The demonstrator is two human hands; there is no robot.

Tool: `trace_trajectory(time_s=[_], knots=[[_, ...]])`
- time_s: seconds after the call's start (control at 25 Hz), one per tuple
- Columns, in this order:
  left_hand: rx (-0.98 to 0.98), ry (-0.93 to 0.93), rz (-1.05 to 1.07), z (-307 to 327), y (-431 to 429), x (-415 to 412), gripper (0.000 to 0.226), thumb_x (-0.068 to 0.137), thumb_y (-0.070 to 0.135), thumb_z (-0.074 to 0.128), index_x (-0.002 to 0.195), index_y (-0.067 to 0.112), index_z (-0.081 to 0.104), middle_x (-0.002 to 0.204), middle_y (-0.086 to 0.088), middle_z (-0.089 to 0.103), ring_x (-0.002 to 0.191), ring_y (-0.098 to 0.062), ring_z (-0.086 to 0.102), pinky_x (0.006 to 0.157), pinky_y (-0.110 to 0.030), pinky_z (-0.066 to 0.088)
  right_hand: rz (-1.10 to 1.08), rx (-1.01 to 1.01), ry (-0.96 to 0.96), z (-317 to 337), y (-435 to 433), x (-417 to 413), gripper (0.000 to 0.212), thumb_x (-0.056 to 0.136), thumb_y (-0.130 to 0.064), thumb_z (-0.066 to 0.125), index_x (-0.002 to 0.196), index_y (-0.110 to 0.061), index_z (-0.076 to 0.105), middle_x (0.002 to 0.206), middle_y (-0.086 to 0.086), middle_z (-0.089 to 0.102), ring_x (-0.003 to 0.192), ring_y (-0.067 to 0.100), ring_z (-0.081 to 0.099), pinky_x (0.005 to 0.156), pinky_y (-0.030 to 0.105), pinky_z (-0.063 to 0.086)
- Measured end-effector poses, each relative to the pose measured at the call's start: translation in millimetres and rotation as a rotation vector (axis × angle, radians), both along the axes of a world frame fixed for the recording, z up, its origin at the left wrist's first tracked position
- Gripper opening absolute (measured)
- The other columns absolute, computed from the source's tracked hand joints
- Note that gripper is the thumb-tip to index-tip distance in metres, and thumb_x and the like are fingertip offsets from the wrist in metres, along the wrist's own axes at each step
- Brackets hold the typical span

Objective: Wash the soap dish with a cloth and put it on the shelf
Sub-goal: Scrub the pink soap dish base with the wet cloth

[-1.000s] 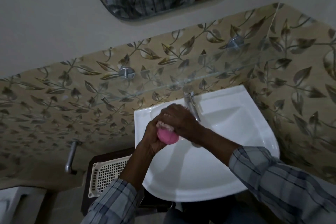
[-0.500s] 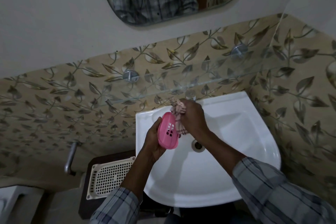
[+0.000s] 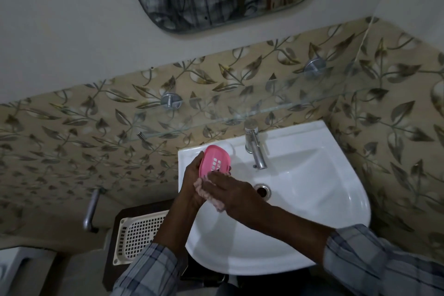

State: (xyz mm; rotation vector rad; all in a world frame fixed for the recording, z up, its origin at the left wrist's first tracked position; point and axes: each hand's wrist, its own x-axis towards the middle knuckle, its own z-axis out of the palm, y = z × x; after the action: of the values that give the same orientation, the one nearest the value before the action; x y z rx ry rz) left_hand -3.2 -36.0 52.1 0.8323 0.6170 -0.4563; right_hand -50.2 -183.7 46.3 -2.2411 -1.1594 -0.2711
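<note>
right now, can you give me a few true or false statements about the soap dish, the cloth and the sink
1. The left hand holds the pink soap dish. True.
2. The right hand presses the cloth at the dish's lower end. True.
3. The soap dish sits on the glass shelf. False: it is held over the sink.
4. Water runs from the tap. False: no stream shows.
5. The dish has drain holes. True.

The right hand (image 3: 230,192) now presses the cloth (image 3: 209,196) against the soap dish's (image 3: 214,163) lower end instead of its upper edge, uncovering the tap (image 3: 255,149).
</note>
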Motion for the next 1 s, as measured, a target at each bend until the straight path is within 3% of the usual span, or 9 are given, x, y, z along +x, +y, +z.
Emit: trace_trajectory(time_s=[0.08,0.2,0.32,0.52,0.64,0.76,0.84,0.92,1.0], knots=[[-0.059,0.003,-0.036,0,6,-4,0.064,0.094,0.051,0.05,0.129,-0.002,0.053,0.107,-0.025,0.061,0.093,-0.036,0.061,0.076,-0.043,0.058,0.143,-0.11,-0.095,-6,-37,13,0.052,0.072,0.0,0.082,0.122,-0.006,0.068,0.125,0.019,0.067,0.113,0.034,0.066,0.08,0.045,0.061],[-0.111,-0.07,-0.083,-2,0,-8,0.059,0.088,0.045,0.052,0.126,0.0,0.057,0.11,-0.025,0.064,0.095,-0.037,0.061,0.079,-0.044,0.057,-0.021,-0.061,-0.088,9,-58,63,0.048,0.075,0.01,0.075,0.121,-0.001,0.068,0.127,0.024,0.064,0.118,0.042,0.061,0.086,0.053,0.058],[-0.124,-0.104,-0.072,4,-13,-5,0.051,0.085,0.039,0.055,0.12,0.001,0.06,0.111,-0.025,0.064,0.095,-0.039,0.06,0.088,-0.049,0.048,-0.08,-0.021,-0.157,26,-34,89,0.044,0.083,0.008,0.069,0.126,-0.003,0.065,0.135,0.023,0.058,0.127,0.044,0.053,0.106,0.055,0.044],[-0.073,-0.094,0.015,0,-26,-8,0.042,0.101,0.035,0.042,0.123,0.004,0.058,0.108,-0.019,0.064,0.094,-0.032,0.06,0.088,-0.043,0.047,-0.396,0.108,0.291,8,-13,68,0.053,0.092,0.004,0.052,0.143,-0.01,0.048,0.144,0.016,0.052,0.129,0.032,0.054,0.107,0.043,0.046],[-0.056,-0.092,0.118,-12,-37,-12,0.042,0.104,0.035,0.036,0.123,0.003,0.057,0.107,-0.018,0.062,0.094,-0.03,0.06,0.085,-0.041,0.05,-0.587,-0.062,0.364,3,-1,50,0.048,0.096,-0.01,0.05,0.143,-0.015,0.046,0.132,0.01,0.061,0.116,0.028,0.061,0.099,0.038,0.05],[-0.014,-0.081,0.181,-14,-31,-6,0.051,0.1,0.043,0.042,0.13,0.003,0.055,0.113,-0.023,0.064,0.097,-0.032,0.061,0.089,-0.045,0.051,-0.627,-0.082,0.417,7,8,28,0.039,0.092,-0.007,0.056,0.13,-0.015,0.058,0.114,0.01,0.071,0.102,0.028,0.068,0.092,0.037,0.054],[-0.03,-0.108,0.21,-16,-22,-2,0.056,0.1,0.046,0.041,0.138,0.005,0.049,0.123,-0.024,0.058,0.1,-0.033,0.059,0.095,-0.046,0.048,-0.614,0.001,0.49,11,2,22,0.028,0.084,-0.003,0.063,0.109,-0.013,0.068,0.1,0.009,0.076,0.093,0.027,0.07,0.083,0.032,0.057],[-0.121,-0.162,0.22,-18,-13,0,0.056,0.1,0.046,0.04,0.138,0.006,0.05,0.117,-0.023,0.062,0.099,-0.033,0.061,0.086,-0.043,0.054,-0.762,0.189,0.635,11,-11,22,0.014,0.083,-0.005,0.065,0.094,-0.009,0.072,0.089,0.009,0.076,0.084,0.025,0.072,0.075,0.03,0.058],[-0.192,-0.206,0.241,-19,-8,0,0.058,0.099,0.047,0.039,0.138,0.006,0.05,0.118,-0.024,0.062,0.101,-0.036,0.062,0.084,-0.042,0.055,-0.897,0.621,1.062,7,-22,21,0.015,0.083,-0.01,0.072,0.096,-0.002,0.073,0.088,0.016,0.077,0.078,0.026,0.073,0.072,0.035,0.062]])
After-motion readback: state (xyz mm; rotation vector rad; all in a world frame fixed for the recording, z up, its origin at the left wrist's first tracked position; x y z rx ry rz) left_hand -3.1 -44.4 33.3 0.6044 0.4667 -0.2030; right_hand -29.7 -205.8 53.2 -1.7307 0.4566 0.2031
